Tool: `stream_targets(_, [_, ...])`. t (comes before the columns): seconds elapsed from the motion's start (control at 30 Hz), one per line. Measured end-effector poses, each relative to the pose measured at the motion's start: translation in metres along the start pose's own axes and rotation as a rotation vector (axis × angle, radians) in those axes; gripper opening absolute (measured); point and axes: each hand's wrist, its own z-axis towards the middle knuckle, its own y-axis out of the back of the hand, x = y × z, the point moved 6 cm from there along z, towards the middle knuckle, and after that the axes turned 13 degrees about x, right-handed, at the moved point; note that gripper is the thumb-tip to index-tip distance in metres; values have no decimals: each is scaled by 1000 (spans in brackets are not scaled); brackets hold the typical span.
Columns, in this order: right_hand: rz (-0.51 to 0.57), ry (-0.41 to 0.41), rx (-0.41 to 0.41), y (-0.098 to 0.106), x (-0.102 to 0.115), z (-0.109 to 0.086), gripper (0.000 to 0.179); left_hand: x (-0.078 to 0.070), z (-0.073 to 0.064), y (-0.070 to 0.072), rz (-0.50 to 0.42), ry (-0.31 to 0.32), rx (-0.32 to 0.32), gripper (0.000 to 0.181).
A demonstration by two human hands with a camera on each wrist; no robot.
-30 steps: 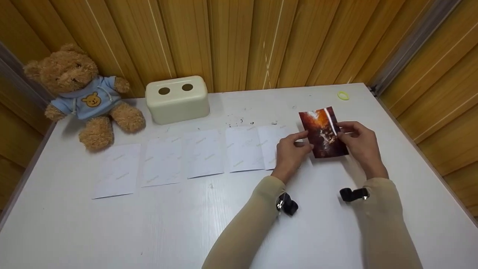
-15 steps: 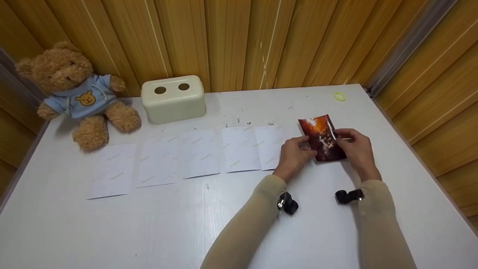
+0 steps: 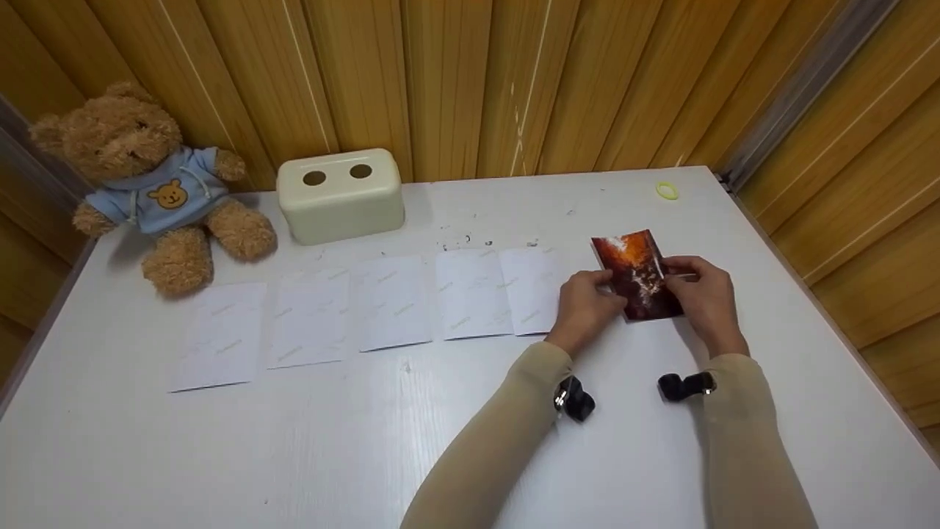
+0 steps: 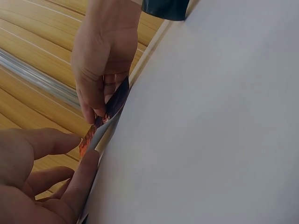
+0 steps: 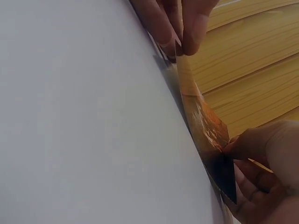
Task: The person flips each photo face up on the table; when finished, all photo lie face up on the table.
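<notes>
While you hold the glossy print (image 3: 637,275) between both hands, it sits over the right part of the white table (image 3: 294,455), picture side up, to the right of the row of white sheets (image 3: 396,301). Your left hand (image 3: 587,308) pinches its left edge toward the near corner, just beside the last sheet; your right hand (image 3: 705,297) grips the right edge with the thumb on the picture face. Both wrist views show the print bowed rather than flat, with a strip of glare near its right edge in the head view. Whether its underside touches the table I can't fairly tell, since the wrist cameras catch it almost edge-on.

To handle it well, I'd ease the inward squeeze so the bow relaxes, and let each thumb rest only at the margin, because a glossy face probably takes fingerprints easily. Hold your two grips level with each other, or the sheet may twist. Mind your left wrist too: it lies close to that last sheet, and a brush of the sleeve could nudge it out of line.
</notes>
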Motion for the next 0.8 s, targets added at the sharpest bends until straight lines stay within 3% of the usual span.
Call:
stream_targets(0.23, [-20,-42,16,-1,-2,0,39,-1,1,-1,3,19,-26,39])
stream_targets(0.6, [-63,-29,10,0,1,-1,38,-2,0,-2,25,1,-33,38])
stream_targets(0.8, [-93,21,-76,4,9,-3,36,-4,-1,-1,2,-7,-24,36])
